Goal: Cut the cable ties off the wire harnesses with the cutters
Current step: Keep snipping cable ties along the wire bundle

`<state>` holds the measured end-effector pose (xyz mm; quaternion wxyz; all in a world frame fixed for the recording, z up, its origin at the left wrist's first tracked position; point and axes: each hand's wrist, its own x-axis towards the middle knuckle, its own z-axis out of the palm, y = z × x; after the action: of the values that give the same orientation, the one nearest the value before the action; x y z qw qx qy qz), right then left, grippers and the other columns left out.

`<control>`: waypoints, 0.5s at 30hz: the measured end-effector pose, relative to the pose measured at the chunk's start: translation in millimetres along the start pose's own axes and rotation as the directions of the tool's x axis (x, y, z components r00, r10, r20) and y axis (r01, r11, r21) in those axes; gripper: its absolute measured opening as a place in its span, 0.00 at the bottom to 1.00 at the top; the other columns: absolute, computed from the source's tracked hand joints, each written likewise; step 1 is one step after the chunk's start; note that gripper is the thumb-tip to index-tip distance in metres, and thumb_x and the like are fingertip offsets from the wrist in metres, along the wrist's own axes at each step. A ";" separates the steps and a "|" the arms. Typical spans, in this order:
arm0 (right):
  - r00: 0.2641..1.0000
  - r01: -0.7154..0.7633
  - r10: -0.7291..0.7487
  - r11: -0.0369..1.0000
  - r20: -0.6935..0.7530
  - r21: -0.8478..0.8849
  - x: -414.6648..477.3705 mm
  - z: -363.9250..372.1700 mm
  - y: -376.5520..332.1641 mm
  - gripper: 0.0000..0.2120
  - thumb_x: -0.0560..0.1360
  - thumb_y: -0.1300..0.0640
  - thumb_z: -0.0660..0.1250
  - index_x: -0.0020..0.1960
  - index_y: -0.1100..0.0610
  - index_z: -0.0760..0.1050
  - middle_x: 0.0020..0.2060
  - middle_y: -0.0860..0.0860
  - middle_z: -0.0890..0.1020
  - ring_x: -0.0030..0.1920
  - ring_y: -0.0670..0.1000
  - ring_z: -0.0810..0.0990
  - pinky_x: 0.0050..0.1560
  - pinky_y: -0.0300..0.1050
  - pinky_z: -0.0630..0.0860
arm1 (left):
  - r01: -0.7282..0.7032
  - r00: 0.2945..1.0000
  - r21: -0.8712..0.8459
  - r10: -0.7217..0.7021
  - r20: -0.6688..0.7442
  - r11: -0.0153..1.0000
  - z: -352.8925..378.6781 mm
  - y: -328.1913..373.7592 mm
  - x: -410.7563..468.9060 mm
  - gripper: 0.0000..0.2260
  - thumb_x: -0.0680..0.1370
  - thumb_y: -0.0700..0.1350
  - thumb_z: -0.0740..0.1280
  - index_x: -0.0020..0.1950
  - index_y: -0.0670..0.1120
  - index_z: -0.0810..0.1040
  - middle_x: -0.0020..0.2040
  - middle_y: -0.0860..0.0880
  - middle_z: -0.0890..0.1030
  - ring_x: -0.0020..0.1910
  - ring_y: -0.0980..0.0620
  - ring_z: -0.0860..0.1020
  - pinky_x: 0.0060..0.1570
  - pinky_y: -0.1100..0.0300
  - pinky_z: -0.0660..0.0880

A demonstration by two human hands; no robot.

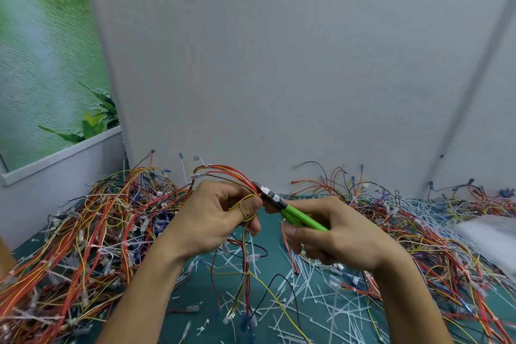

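My left hand (220, 215) grips a wire harness (223, 172) of red, yellow and dark wires, which fans up and left above my fingers and hangs down below them. My right hand (332, 232) holds green-handled cutters (300, 216) by the handles. The cutter jaws, wrapped in white tape, sit right against the bundle at my left thumb. Whether the jaws close on a tie is hidden by my fingers and the wires.
A large heap of tied harnesses (83, 232) lies at the left, another pile (446, 232) at the right. Cut white cable ties (321, 296) litter the green mat (268, 229) between my arms. A white bag (491, 234) lies far right. A white wall stands close behind.
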<state>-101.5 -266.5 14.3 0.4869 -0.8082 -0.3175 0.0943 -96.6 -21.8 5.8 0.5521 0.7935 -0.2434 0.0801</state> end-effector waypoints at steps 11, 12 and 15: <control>0.995 -0.051 0.039 0.990 0.089 0.135 -2.3 -0.6 1.0 0.11 0.82 0.51 0.68 0.64 0.48 0.78 0.39 0.55 0.80 0.31 0.55 0.76 0.29 0.44 0.73 | 0.004 1.000 0.032 -0.004 0.014 0.999 2.9 1.3 0.8 0.08 0.78 0.51 0.68 0.44 0.50 0.84 0.37 0.48 0.86 0.39 0.51 0.86 0.43 0.64 0.79; 0.996 -0.050 0.040 0.991 0.078 0.126 -2.0 -1.1 1.6 0.11 0.82 0.50 0.68 0.63 0.48 0.79 0.38 0.55 0.80 0.29 0.55 0.74 0.28 0.44 0.71 | 0.003 1.000 0.034 -0.004 0.013 0.999 3.3 1.3 1.2 0.08 0.78 0.51 0.68 0.43 0.50 0.83 0.37 0.48 0.86 0.39 0.51 0.86 0.43 0.63 0.80; 0.997 -0.051 0.043 0.992 0.065 0.117 -1.0 -1.8 2.9 0.11 0.81 0.49 0.68 0.63 0.47 0.79 0.37 0.55 0.80 0.28 0.53 0.73 0.27 0.42 0.68 | 0.007 1.000 0.031 -0.007 0.012 0.999 3.7 1.5 1.1 0.08 0.77 0.52 0.68 0.43 0.50 0.83 0.38 0.49 0.86 0.39 0.51 0.86 0.43 0.64 0.80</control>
<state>-100.2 -269.4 12.6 0.5216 -0.7817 -0.3073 0.1498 -96.9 -26.0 6.1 0.5383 0.8033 -0.2428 0.0770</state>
